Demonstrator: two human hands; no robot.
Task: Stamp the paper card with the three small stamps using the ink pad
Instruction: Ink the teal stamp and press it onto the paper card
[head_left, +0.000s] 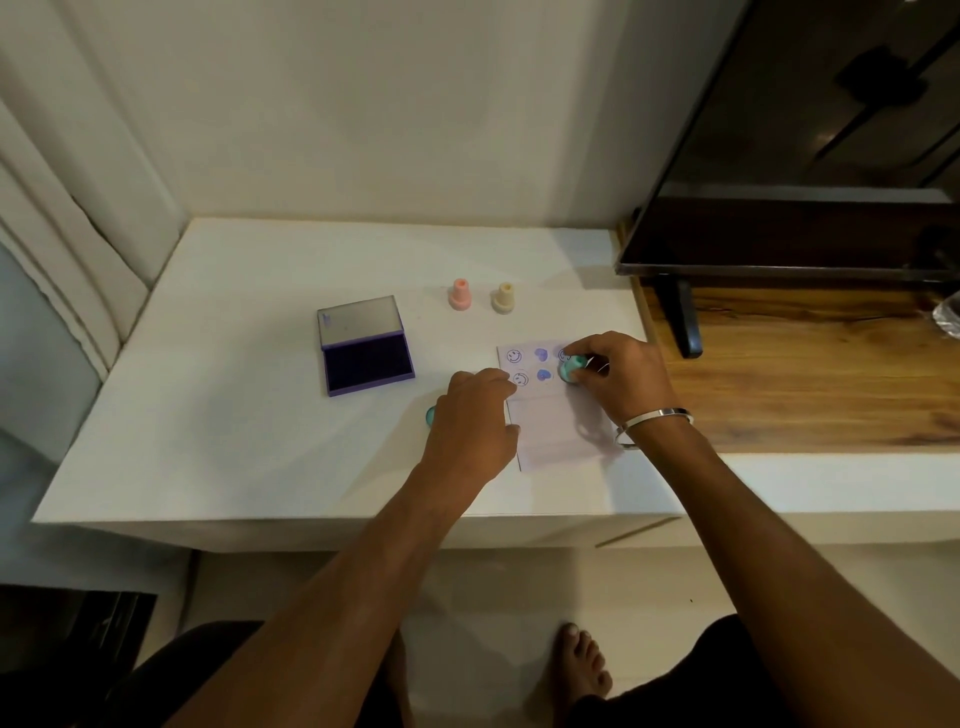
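Mid-frame, the right hand (618, 379) is pinching a small teal plastic stamp (570, 370) onto the pale lilac paper card (561, 431); the left hand (475, 421), fingers relaxed, is pressing its left edge.

Head camera looks steeply down over the white table (249, 431).
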